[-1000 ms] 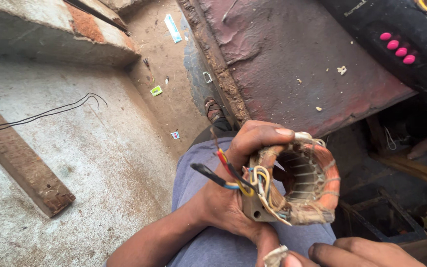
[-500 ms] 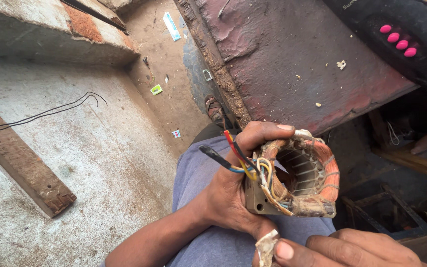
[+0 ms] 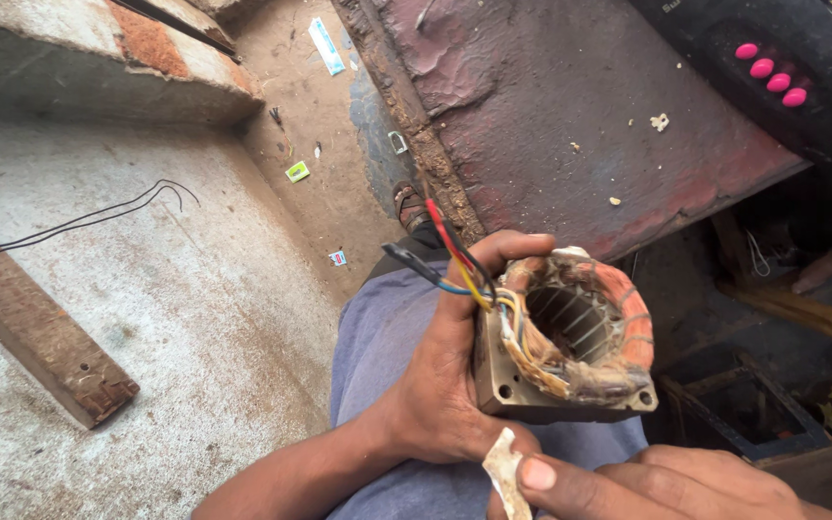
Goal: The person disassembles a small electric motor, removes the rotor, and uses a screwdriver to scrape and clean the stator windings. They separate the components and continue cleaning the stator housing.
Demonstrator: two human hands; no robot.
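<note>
Copper-wound motor stator (image 3: 570,337) gripped in the left hand (image 3: 445,385) above the lap, with a scrap of pale paper (image 3: 505,470) pinched in the right hand (image 3: 657,486).

Left hand is clenched round the stator's side, fingers over the top edge and palm against the square metal frame; right hand nips the paper between thumb and forefinger just below it. Steel core and windings look heavy and stiff, best held by the bare frame corners, since the copper coils, their tied lacing and the loose coloured wires (image 3: 450,255) would probably damage easily. Much of the right hand is cut off by the picture's lower edge, the stator's far side is hidden, and the dark bore shows little detail. A rusty red metal sheet (image 3: 570,116) lies beyond.
</note>
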